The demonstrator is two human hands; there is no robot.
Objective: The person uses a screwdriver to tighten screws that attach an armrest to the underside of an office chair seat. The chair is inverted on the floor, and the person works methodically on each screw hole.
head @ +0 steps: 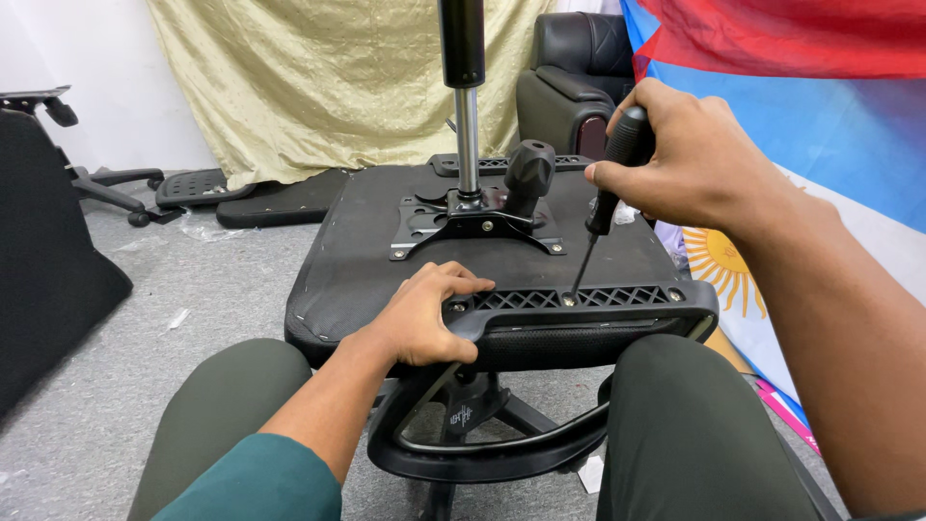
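Against ribbed black plastic bracket (579,299) (lattice-cut), right hand (690,164) grips screwdriver (608,193).

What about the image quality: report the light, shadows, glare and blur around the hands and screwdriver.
Head view: soft even light, faint shadows; mild glare on the metal post; right hand, screwdriver, left hand and seat underside sharp; wide-angle stretch at the edges.

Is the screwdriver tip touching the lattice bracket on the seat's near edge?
Touching. The head view shows the screwdriver, gripped by the right hand, with its tip seated in the lattice bracket.
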